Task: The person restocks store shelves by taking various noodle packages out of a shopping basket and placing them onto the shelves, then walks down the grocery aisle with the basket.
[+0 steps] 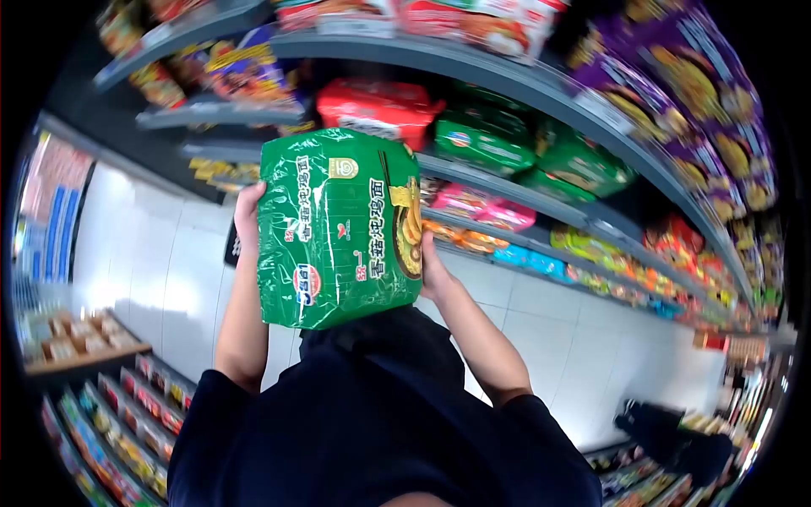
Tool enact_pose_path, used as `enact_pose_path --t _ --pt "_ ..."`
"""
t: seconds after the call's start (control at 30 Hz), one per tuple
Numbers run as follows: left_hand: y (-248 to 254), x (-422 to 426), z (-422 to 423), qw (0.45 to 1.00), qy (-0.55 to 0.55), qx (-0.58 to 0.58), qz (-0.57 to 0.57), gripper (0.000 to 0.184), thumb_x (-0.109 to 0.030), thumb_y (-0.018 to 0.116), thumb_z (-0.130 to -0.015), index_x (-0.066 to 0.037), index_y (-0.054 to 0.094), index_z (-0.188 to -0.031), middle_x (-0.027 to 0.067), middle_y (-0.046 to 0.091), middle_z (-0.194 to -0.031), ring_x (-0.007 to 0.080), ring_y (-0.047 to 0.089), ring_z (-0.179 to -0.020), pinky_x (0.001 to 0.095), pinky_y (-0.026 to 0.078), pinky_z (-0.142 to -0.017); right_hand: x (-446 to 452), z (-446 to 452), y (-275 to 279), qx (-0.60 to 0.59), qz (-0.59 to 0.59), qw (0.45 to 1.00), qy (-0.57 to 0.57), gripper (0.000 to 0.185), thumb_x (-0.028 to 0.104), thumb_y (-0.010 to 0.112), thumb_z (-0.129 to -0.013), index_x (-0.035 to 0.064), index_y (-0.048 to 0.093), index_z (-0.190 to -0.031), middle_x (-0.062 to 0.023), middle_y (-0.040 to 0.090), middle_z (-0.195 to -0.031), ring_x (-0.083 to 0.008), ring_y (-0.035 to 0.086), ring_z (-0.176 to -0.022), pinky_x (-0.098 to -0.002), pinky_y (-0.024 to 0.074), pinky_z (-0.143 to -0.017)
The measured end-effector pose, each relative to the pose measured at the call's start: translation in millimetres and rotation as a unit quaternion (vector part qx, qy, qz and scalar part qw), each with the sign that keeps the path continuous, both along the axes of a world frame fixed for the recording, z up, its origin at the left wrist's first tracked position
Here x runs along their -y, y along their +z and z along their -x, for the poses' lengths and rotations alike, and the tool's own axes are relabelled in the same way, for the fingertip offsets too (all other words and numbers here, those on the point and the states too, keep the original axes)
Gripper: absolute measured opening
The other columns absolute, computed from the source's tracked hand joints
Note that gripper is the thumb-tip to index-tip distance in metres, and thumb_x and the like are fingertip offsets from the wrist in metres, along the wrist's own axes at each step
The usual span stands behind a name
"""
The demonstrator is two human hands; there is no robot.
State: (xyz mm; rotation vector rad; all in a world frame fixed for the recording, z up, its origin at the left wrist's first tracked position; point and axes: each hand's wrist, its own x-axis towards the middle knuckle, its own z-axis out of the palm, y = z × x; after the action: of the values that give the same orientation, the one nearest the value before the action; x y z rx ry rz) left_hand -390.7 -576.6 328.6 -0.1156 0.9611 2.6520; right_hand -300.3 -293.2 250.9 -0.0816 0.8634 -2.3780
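Note:
A large green multipack of instant noodles [338,245] is held up in front of my body, its glossy wrapper printed with Chinese characters and a noodle bowl picture. My left hand [247,213] grips its left side, with most of the fingers hidden behind the wrapper. On the opposite side, my right hand [432,269] holds the pack near the bowl picture, its fingers also partly out of sight. Just beyond the pack, a red noodle pack [378,108] and a similar green pack [483,135] sit on the shelf.
Shelving [583,221] with more packets curves along the front and right. Large purple noodle packs [693,76] fill the upper right. Behind me at lower left stands another snack rack [127,414]. A dark-clothed person [676,439] is at lower right, on the pale tiled floor [557,355].

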Motion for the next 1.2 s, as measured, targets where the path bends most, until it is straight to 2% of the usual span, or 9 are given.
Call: enact_pose_path --t 0.23,0.3,0.43,0.63,0.7,0.8,0.9,1.13,1.2 --pt "-18.6 -73.1 -35.5 0.938 -0.135 -0.206 0.244 0.071 -0.057 0.053 -0.09 -0.003 0.044 -0.134 0.0112 0.049 -0.133 0.0223 0.046 -0.124 0.0356 0.037 -0.103 -57.0 -75.1 -50.2 0.026 0.085 0.977 -0.195 0.087 0.065 0.056 -0.084 0.0102 0.03 -0.146 -0.0101 0.042 -0.144 -0.0249 0.044 -0.13 -0.0435 0.0385 -0.107" --pt "-65.7 -70.5 -61.0 0.896 -0.235 -0.03 0.375 0.09 -0.062 0.061 -0.082 -0.004 0.031 -0.145 0.012 0.038 -0.144 0.0249 0.033 -0.135 0.0394 0.028 -0.11 -63.0 -75.3 -51.5 0.02 0.089 0.963 -0.255 0.088 0.061 0.065 -0.079 0.0095 0.034 -0.143 -0.0093 0.046 -0.14 -0.0248 0.048 -0.127 -0.0429 0.0407 -0.106" --pt "-81.4 -106.8 -102.2 0.936 -0.274 -0.179 0.133 0.124 -0.062 0.076 -0.068 -0.007 0.003 -0.152 0.0098 0.017 -0.155 0.0279 0.02 -0.141 0.0433 0.023 -0.113 -54.2 -46.0 -46.8 0.004 0.039 0.944 -0.328 0.104 0.061 0.072 -0.073 0.0094 0.018 -0.146 -0.0078 0.039 -0.141 -0.0235 0.043 -0.129 -0.0415 0.0404 -0.105" --pt "-86.6 -129.0 -42.2 0.981 -0.061 -0.096 0.156 0.084 -0.024 0.081 -0.073 -0.003 0.036 -0.14 0.0068 0.048 -0.135 0.0227 0.047 -0.124 0.0372 0.037 -0.104 -43.4 16.2 -44.5 -0.206 -0.245 0.901 -0.294 0.103 0.036 0.086 -0.068 0.0015 0.025 -0.144 -0.0112 0.039 -0.141 -0.0235 0.041 -0.128 -0.039 0.0355 -0.106" --pt "-74.4 -107.7 -9.6 0.946 -0.08 -0.131 0.287 0.074 -0.023 0.083 -0.069 -0.003 0.048 -0.131 0.007 0.058 -0.123 0.0208 0.055 -0.113 0.0356 0.044 -0.097 -67.1 37.7 -19.1 -0.335 -0.505 0.764 -0.221 0.087 0.013 0.084 -0.069 0.0028 0.035 -0.14 -0.0101 0.051 -0.132 -0.0232 0.051 -0.119 -0.0382 0.0422 -0.1" --pt "-55.0 -98.4 47.8 0.86 -0.134 -0.199 0.45 0.062 -0.017 0.085 -0.061 0.0 0.059 -0.115 0.0075 0.063 -0.113 0.0158 0.058 -0.103 0.0325 0.048 -0.09 -90.5 46.2 5.1 -0.114 -0.32 0.901 -0.269 0.072 -0.001 0.076 -0.072 0.0029 0.04 -0.134 -0.0093 0.054 -0.125 -0.0181 0.057 -0.11 -0.034 0.0483 -0.092" --pt "-45.8 -115.8 87.8 0.866 -0.164 -0.263 0.393 0.07 -0.019 0.087 -0.059 -0.002 0.055 -0.119 0.0073 0.062 -0.112 0.0177 0.059 -0.103 0.0336 0.048 -0.091 -108.6 57.4 20.8 -0.074 -0.368 0.87 -0.319 0.07 -0.003 0.074 -0.072 0.0033 0.04 -0.133 -0.0093 0.054 -0.125 -0.0181 0.057 -0.108 -0.0344 0.0496 -0.091" --pt "-14.7 -197.5 167.7 0.704 -0.138 -0.499 0.486 0.081 -0.022 0.085 -0.063 -0.003 0.044 -0.131 0.02 0.052 -0.128 0.0337 0.047 -0.121 0.0415 0.038 -0.102 -169.7 104.9 19.4 -0.214 -0.73 0.538 -0.362 0.036 0.003 0.073 -0.072 0.0009 0.063 -0.106 -0.0161 0.066 -0.103 -0.0304 0.063 -0.096 -0.0383 0.0498 -0.083" --pt "-14.4 -221.9 179.4 0.751 -0.19 -0.485 0.406 0.07 -0.014 0.084 -0.064 0.0 0.049 -0.124 0.0142 0.057 -0.119 0.0265 0.055 -0.109 0.0366 0.043 -0.096 -183.9 115.6 12.0 -0.206 -0.765 0.481 -0.375 0.036 0.005 0.073 -0.071 0.0018 0.064 -0.105 -0.0182 0.066 -0.102 -0.0346 0.063 -0.094 -0.0404 0.0498 -0.082"
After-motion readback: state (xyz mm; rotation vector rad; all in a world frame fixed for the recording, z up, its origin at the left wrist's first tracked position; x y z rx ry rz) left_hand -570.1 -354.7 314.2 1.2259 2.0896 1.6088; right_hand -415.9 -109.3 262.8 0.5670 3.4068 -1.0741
